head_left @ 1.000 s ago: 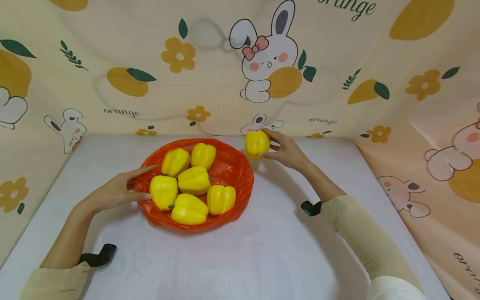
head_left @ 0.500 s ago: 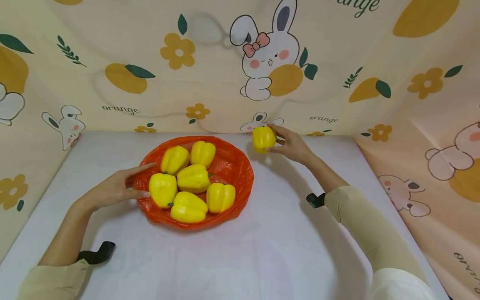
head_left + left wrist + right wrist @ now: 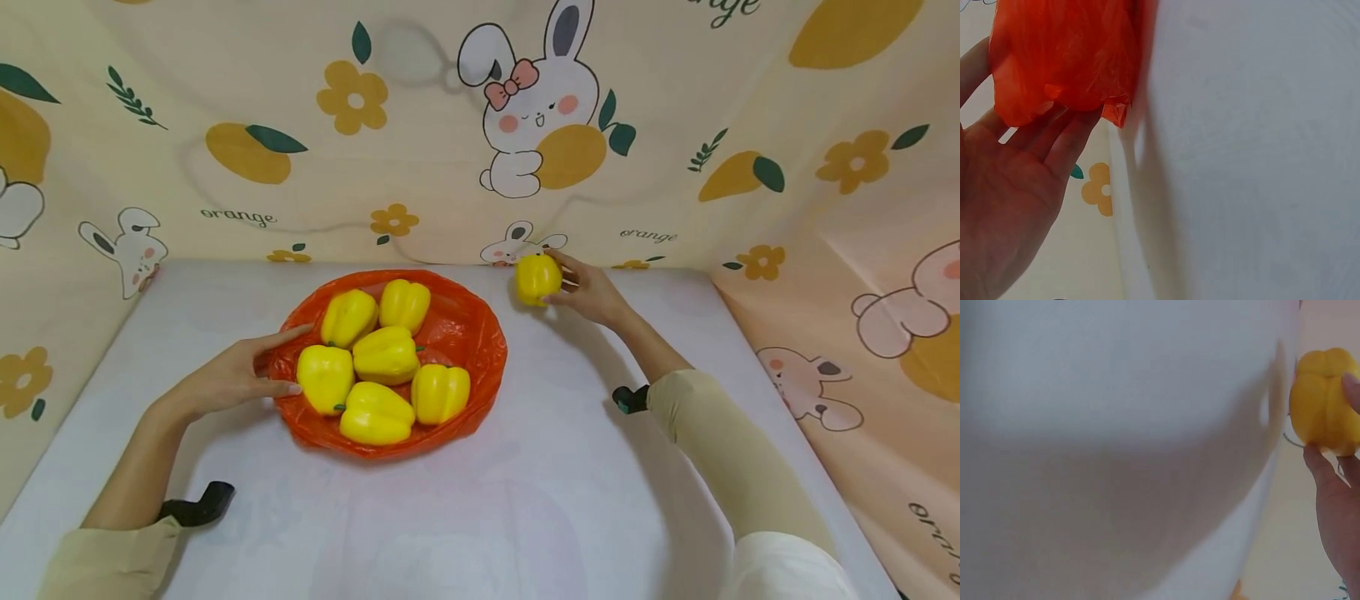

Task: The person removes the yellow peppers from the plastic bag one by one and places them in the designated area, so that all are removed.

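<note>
A red plastic bag [image 3: 450,329], spread wide like a round bowl, stands on the white table with several yellow bell peppers [image 3: 385,355] inside. My left hand [image 3: 225,375] grips its left side, thumb and forefinger at the rim. In the left wrist view the other fingers [image 3: 1060,140] pass behind the hanging red plastic, their tips hidden. Beyond the bag's right side, my right hand [image 3: 592,293] holds another yellow bell pepper [image 3: 537,279] between thumb and fingers, raised over the back of the table. In the right wrist view that pepper [image 3: 1322,403] shows its lobed side.
The white table [image 3: 480,517] spreads in front of the bag and to its right. A cream cloth [image 3: 420,167] printed with rabbits, flowers and oranges hangs along the back and sides. Black straps [image 3: 198,504] show at both wrists.
My right hand has carried its pepper a little to the right, away from the bag. The left hand has stayed at the bag's side.
</note>
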### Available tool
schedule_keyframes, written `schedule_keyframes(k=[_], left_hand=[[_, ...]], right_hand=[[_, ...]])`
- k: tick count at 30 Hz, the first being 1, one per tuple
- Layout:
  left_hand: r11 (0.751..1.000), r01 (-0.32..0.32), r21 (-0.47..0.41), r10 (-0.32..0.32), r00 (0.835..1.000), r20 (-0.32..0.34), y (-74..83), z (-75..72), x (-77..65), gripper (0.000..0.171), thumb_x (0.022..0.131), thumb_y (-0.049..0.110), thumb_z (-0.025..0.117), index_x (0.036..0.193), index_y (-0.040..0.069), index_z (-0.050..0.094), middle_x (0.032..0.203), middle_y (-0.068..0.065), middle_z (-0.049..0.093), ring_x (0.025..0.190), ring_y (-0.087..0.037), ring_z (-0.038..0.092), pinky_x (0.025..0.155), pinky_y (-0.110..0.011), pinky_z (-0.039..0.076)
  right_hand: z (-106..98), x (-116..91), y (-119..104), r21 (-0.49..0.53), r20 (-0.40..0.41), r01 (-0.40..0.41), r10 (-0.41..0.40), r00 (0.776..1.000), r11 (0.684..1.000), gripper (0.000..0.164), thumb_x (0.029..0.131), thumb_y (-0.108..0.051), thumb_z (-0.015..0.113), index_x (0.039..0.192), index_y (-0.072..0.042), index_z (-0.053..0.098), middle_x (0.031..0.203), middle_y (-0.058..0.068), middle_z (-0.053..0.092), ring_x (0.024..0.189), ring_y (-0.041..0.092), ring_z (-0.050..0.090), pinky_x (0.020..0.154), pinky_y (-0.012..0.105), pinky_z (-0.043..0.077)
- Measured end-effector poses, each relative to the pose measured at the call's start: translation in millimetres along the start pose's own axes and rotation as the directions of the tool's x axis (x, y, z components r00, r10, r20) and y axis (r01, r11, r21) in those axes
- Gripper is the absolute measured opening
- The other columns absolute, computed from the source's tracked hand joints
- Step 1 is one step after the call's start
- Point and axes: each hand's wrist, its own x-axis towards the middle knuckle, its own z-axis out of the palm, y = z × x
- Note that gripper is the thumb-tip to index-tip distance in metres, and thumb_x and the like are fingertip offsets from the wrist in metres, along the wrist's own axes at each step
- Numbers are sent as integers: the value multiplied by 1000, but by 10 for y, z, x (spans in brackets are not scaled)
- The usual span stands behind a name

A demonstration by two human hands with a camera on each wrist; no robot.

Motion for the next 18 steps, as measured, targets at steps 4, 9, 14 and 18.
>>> schedule_keyframes(k=[4,9,14,18], left_hand=[[1000,2,9,-2,1000,-3,6,10,2,84,86,34,77,156,19,33,153,-28,33,140,-49,25,107,-74,22],[1000,9,16,-9,1000,-12,3,20,6,84,85,35,78,156,18,34,153,-28,33,140,-49,25,108,-73,22],[1000,16,6,-16,1000,-6,-4,23,24,85,85,35,78,156,18,33,154,-29,31,140,-49,24,108,-73,23],[1000,18,1,-18,1000,-7,-9,24,24,85,86,33,78,156,18,33,154,-29,31,140,-49,25,108,-73,23]], right_hand=[[-11,0,53,7,-2,-35,35,999,999,84,87,-7,77,157,-13,30,162,11,27,141,42,35,112,50,36],[-20,-3,89,17,19,-58,58,998,998,82,88,-4,74,157,-11,30,162,12,26,142,43,33,113,51,34],[-26,-21,90,-4,22,-68,68,997,998,80,89,-10,76,156,-18,33,161,8,30,141,39,36,112,47,37],[-23,0,106,-12,16,-72,72,997,997,80,88,-13,77,155,-23,36,160,6,32,140,37,38,112,46,38]])
